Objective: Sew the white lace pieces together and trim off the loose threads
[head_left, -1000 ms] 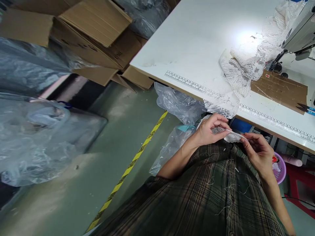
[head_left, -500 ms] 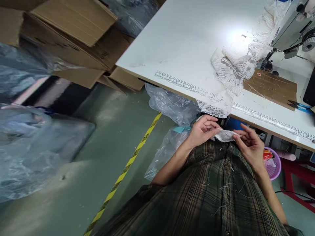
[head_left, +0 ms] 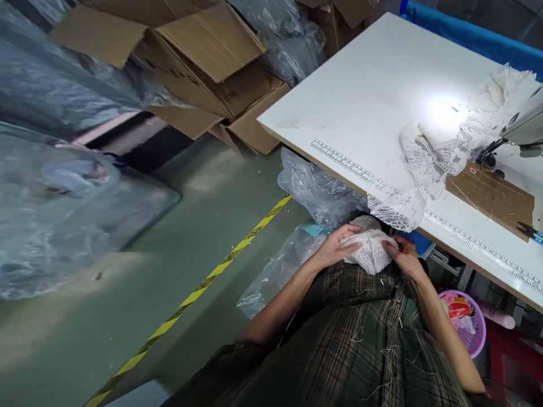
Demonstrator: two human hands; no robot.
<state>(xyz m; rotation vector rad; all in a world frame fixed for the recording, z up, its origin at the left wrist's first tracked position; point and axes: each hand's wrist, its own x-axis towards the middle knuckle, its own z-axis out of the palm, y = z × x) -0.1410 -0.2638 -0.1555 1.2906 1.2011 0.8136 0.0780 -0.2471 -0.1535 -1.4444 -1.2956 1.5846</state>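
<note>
Over my lap, just below the table's front edge, I hold a piece of white lace fabric (head_left: pixel 370 253) between both hands. My left hand (head_left: pixel 337 247) grips its left side, thumb on top. On the right side, my right hand (head_left: pixel 406 258) pinches the lace with thumb and fingers; some of its fingertips are hidden behind the cloth. More white lace (head_left: pixel 432 155) lies bunched on the table, from the sewing machine (head_left: pixel 526 124) down over the front edge, close above my hands. Whether the two parts join is unclear.
The white table (head_left: pixel 360 85) carries a brown cardboard piece (head_left: pixel 494 195) and blue-handled thread snips (head_left: pixel 530 232). A purple basket (head_left: pixel 479 333) stands below right. Clear plastic bags (head_left: pixel 271 277) hang or lie left of my lap. Open cardboard boxes (head_left: pixel 203 51) and yellow-black floor tape (head_left: pixel 220 268) are further left.
The lace between my hands has gone from a narrow folded strip to a wider, opened-out piece. The camera view has swung, so the table and boxes appear further right.
</note>
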